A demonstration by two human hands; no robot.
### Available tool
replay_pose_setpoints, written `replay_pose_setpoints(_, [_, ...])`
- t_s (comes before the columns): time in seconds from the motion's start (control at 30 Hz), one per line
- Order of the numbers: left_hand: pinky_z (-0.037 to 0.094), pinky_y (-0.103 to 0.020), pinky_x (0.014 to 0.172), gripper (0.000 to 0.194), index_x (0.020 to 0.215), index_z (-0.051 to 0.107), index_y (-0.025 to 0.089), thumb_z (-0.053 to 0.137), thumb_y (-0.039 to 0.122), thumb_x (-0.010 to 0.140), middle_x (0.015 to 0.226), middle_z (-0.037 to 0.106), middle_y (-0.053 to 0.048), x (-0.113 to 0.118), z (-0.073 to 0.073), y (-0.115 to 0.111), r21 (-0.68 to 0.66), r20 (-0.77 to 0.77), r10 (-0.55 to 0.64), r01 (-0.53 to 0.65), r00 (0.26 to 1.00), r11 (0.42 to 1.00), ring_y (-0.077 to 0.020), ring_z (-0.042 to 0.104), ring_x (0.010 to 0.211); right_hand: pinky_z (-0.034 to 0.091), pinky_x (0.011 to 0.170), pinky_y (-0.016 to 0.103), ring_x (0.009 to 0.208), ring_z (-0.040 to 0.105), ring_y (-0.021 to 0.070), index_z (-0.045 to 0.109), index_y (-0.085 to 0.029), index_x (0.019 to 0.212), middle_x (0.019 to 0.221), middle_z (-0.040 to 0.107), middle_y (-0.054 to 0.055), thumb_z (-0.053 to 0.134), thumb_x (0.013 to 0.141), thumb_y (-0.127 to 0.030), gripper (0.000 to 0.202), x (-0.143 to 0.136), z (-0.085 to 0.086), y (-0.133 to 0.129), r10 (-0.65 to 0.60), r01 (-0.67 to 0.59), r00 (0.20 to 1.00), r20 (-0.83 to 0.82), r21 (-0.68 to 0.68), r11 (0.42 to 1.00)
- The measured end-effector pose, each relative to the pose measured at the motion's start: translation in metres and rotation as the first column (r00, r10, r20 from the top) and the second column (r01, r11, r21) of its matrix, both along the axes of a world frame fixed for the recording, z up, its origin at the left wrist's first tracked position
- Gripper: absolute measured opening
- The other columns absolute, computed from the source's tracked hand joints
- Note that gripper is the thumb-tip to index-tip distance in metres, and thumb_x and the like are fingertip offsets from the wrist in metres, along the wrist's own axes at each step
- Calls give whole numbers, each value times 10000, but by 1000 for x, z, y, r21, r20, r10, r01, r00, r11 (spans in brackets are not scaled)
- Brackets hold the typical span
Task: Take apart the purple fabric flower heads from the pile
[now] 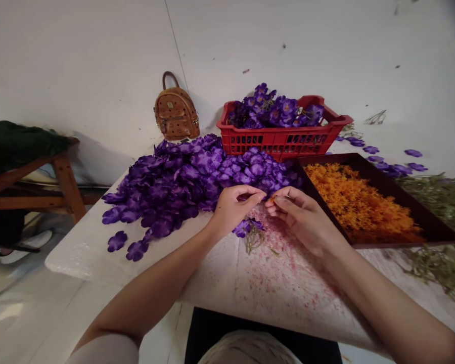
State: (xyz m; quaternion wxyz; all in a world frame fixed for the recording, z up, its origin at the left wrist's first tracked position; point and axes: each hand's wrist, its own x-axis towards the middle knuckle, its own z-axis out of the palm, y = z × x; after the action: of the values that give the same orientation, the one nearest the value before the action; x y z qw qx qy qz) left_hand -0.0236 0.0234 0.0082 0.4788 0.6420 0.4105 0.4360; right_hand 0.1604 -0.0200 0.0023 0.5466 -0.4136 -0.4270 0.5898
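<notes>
My right hand (pixel 293 210) pinches a small orange flower centre (pixel 273 199) between thumb and fingers, above the middle of the table. Just left of it, my left hand (pixel 237 205) has its thumb and forefinger pressed together; what they hold is too small to make out. Below the hands lies a little purple flower (pixel 242 228) with thin green stems (pixel 254 240). A large heap of purple petals (pixel 174 177) spreads behind and left of my left hand. To the right, a dark tray (pixel 436 230) holds a pile of orange flower centres (pixel 360 202).
A red crate (pixel 276 140) with purple flowers stands at the back, beside a brown backpack (pixel 177 114) against the wall. Green stems (pixel 440 263) lie at the table's right side. A wooden trestle (pixel 66 187) with dark green material is at the left.
</notes>
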Motion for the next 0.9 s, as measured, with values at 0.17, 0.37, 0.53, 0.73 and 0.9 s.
replay_pose_setpoints(0.17, [602, -302, 849, 107, 958, 834, 174, 771, 250, 916, 989, 843, -77, 2, -2, -1, 2, 6, -101, 101, 995, 995, -184, 772, 891, 555, 701, 301, 702, 622, 146, 682, -216, 885, 804, 689, 14, 945, 754, -420, 357, 6, 2, 3, 95, -105, 992, -82, -129, 986])
replay_pose_setpoints(0.37, [551, -260, 749, 104, 868, 795, 157, 761, 248, 905, 855, 795, -50, 3, 0, -3, -74, 51, -78, 82, 996, 994, -137, 699, 756, 553, 729, 336, 741, 646, 183, 630, -235, 920, 825, 698, 28, 796, 882, -494, 310, 2, 0, 2, 2, -13, 988, 153, 66, 998])
replay_pose_setpoints(0.53, [500, -239, 644, 141, 849, 777, 159, 777, 296, 883, 746, 718, -14, 1, 0, -3, -235, 134, -82, 112, 988, 966, -102, 598, 634, 520, 769, 358, 814, 661, 213, 652, -250, 987, 898, 706, 43, 609, 993, -278, 51, 1, 6, -4, -313, -72, 697, 645, 498, 864])
replay_pose_setpoints(0.73, [519, -240, 677, 160, 900, 772, 149, 737, 303, 928, 809, 728, -34, 0, 0, -4, -281, 175, -149, 194, 973, 940, -101, 607, 665, 472, 735, 362, 802, 644, 224, 631, -243, 937, 884, 685, 56, 512, 1048, -230, 164, 2, 10, -9, -467, -145, 516, 718, 611, 779])
replay_pose_setpoints(0.9, [532, -247, 755, 240, 1136, 733, 173, 588, 98, 960, 935, 741, -38, -2, -2, -1, -5, -11, -66, 66, 998, 998, -129, 660, 795, 456, 701, 348, 744, 588, 212, 619, -255, 892, 822, 641, 30, 620, 1012, -352, 155, 8, 5, -4, -465, 178, 690, 555, 492, 852])
